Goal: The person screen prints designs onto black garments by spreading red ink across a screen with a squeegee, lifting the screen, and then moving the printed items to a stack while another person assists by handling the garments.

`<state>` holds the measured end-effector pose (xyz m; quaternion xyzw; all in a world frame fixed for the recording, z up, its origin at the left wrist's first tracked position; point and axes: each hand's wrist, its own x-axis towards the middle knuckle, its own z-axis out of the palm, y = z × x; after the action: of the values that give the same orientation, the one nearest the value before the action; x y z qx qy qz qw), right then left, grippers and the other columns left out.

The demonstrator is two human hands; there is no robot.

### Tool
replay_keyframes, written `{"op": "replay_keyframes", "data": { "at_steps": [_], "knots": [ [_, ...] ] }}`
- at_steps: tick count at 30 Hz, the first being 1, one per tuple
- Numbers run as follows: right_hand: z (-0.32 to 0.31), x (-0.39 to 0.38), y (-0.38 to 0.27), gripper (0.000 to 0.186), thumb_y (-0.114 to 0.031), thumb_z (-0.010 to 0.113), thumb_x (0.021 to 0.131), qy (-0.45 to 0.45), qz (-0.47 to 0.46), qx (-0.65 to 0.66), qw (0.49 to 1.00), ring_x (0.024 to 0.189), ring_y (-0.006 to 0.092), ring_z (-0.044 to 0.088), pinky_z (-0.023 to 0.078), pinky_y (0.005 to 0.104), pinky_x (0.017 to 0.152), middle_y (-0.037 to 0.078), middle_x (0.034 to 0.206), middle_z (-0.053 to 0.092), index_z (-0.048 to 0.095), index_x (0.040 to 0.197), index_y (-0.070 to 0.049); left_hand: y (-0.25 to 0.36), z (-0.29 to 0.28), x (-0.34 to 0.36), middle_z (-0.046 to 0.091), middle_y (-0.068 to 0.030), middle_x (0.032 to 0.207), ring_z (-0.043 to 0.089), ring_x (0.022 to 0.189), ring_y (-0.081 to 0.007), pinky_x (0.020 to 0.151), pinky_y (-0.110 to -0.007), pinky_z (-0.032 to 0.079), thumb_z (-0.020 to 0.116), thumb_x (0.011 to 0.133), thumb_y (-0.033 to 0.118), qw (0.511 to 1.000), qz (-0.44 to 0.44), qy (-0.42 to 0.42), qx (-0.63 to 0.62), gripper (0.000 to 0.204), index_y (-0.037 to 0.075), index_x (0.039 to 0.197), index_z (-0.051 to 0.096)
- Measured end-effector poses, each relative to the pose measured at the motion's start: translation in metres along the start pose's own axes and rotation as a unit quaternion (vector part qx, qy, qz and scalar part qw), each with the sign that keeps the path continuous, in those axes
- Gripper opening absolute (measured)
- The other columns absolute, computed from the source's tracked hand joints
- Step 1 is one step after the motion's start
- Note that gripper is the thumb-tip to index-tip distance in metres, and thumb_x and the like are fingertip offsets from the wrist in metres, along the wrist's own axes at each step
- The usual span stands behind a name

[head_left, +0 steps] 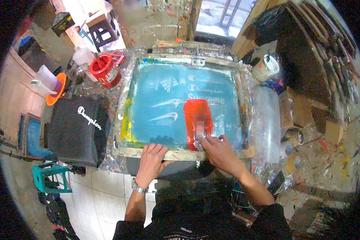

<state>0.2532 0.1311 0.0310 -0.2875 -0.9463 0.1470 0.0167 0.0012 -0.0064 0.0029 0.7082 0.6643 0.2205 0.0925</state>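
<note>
A wooden-framed screen (182, 153) with blue mesh and pale logo stencils lies flat before me over dark fabric (173, 167). A broad band of red ink (195, 112) runs down its right-middle part. My left hand (151, 160) grips the near rail of the frame, fingers curled over it. My right hand (221, 154) is closed on a small pale scraper (200, 130) at the lower end of the red band, near the frame's near rail. The scraper's lower part is partly hidden by my fingers.
Left: folded black fabric (74, 134), red ink pot (105, 74), orange lid (57, 90), green stool (51, 179). Right: white tub (266, 68), plastic sheet (266, 120), tape rolls (293, 162), cardboard pieces (298, 114) and stacked frames (332, 68). A doorway (218, 18) is behind.
</note>
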Motion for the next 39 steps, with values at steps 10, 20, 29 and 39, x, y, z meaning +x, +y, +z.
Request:
{"op": "replay_keyframes", "data": {
  "at_steps": [10,20,29,39],
  "knots": [
    [0.013,-0.020,-0.027,0.033,-0.026,0.067,0.092,0.213,0.026,-0.163,0.963,0.109,0.0240,0.061,0.030,0.0571,0.106,0.008,0.110,0.063,0.057,0.118,-0.009,0.004,-0.013,0.004,0.065,-0.0111,0.096,0.059,0.096,-0.0332,0.087,-0.045,0.045,0.085,0.072,0.041,0.999,0.018,-0.003,0.032,0.051,0.007,0.106,0.069],
    [-0.120,0.024,-0.035,0.030,-0.035,0.068,0.091,0.367,0.045,-0.124,0.921,0.076,0.0340,0.056,0.045,0.0446,0.072,0.013,0.081,0.055,0.057,0.086,-0.007,0.065,-0.143,0.075,0.070,-0.0086,0.096,0.065,0.097,-0.0293,0.093,-0.047,0.045,0.081,0.076,0.045,0.981,0.099,0.086,0.144,0.049,0.007,0.106,0.071],
    [-0.294,0.107,-0.049,0.038,-0.036,0.047,0.103,0.283,0.139,-0.114,0.942,0.069,0.0199,0.055,0.051,0.0378,0.066,0.010,0.071,0.055,0.063,0.082,-0.009,0.213,0.149,0.057,0.022,-0.0183,0.161,0.019,0.146,-0.0378,0.116,-0.056,0.024,0.058,0.097,0.036,0.970,0.084,0.048,-0.224,0.066,0.013,0.153,0.031],
    [-0.335,0.135,0.002,0.049,-0.036,0.047,0.100,0.314,0.006,-0.117,0.942,0.103,0.0366,0.066,0.048,0.0443,0.097,0.029,0.114,0.068,0.070,0.114,0.005,0.035,0.036,0.069,0.045,-0.0204,0.152,0.040,0.140,-0.0455,0.115,-0.056,0.033,0.068,0.089,0.028,0.999,0.029,-0.011,-0.014,0.060,0.003,0.141,0.051]
  ]
}}
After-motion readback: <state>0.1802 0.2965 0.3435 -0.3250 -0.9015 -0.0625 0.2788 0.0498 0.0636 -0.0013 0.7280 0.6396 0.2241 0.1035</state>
